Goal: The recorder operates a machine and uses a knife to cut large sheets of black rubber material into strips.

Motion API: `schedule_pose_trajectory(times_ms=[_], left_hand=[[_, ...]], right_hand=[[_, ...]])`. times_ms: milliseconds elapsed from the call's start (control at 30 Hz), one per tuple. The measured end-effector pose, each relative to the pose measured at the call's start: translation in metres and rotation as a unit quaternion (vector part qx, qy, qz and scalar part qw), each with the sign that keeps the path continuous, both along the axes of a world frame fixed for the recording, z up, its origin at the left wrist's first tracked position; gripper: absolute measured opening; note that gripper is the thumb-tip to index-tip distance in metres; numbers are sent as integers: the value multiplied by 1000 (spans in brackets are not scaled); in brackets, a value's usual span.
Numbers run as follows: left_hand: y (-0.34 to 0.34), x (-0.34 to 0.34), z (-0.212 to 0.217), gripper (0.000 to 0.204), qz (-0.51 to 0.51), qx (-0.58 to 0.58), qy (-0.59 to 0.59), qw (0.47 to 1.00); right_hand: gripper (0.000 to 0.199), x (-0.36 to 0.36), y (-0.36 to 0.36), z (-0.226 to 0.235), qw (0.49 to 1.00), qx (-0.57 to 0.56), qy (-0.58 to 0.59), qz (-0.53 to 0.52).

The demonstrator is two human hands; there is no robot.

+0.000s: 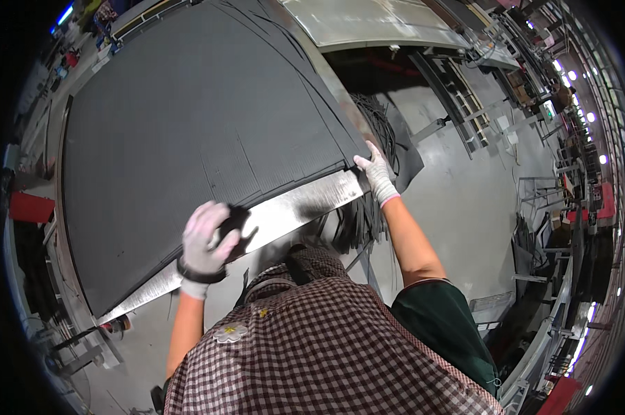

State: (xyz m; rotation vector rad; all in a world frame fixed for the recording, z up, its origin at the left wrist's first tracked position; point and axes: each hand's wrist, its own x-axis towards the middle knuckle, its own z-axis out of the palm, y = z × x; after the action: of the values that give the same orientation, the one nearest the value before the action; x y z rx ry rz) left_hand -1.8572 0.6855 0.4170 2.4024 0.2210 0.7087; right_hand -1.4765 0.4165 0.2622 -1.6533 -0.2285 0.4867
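A wide dark grey ribbed sheet (181,104) covers the table before me, with cut lines and narrow loose strips along its right side. A bare shiny metal strip (291,211) runs along the table's near edge. My left hand (207,238), in a pale glove with a dark band at the wrist, hovers over this edge, thumb apart from the bent fingers, somewhat blurred and holding nothing. At the near right corner my gloved right hand (377,174) rests with thumb and forefinger stretched apart beside the sheet's corner. Its other fingers are partly hidden.
Bundles of dark cut strips (357,225) hang and lie by the table's right side. A metal-topped table (381,24) stands beyond, at the far right. Metal rails (457,104) are to the right above the grey floor (457,214). A red object (32,207) is at the far left.
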Motion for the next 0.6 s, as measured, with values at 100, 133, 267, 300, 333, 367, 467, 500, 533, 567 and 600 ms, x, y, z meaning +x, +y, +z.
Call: schedule_pose_trajectory(times_ms=[100, 133, 267, 300, 333, 367, 467, 500, 533, 567, 600], left_hand=[[-13, 57, 10, 34, -72, 52, 41, 995], [-18, 74, 9, 32, -94, 50, 48, 993], [-26, 121, -43, 41, -84, 132, 93, 983], [-27, 129, -56, 48, -56, 129, 120, 983], [-28, 138, -64, 53, -20, 134, 130, 982], [-29, 144, -71, 58, 17, 140, 141, 980], [-28, 157, -83, 79, 82, 161, 194, 964], [-26, 157, -85, 81, 98, 169, 202, 960], [-24, 155, -86, 83, 116, 172, 214, 954], [-21, 150, -88, 84, 135, 173, 228, 949], [-19, 146, -85, 84, 153, 165, 249, 942]], right_hand=[[87, -18, 1, 15, 999, 38, 23, 23], [87, -21, 2, 16, 999, 47, 15, 21], [86, -11, 4, -3, 998, 52, -22, 33], [87, -12, 6, -3, 997, 61, -20, 50], [88, -10, 10, 5, 996, 65, -43, 46], [89, -8, 11, 13, 995, 25, -79, 55], [88, 5, 6, 13, 996, 19, -40, 73], [88, 7, 8, 19, 996, 25, -48, 74], [87, 8, 13, 26, 995, 34, -61, 73], [87, 8, 13, 36, 995, 31, -49, 80], [86, 8, 14, 54, 993, -34, -57, 94]])
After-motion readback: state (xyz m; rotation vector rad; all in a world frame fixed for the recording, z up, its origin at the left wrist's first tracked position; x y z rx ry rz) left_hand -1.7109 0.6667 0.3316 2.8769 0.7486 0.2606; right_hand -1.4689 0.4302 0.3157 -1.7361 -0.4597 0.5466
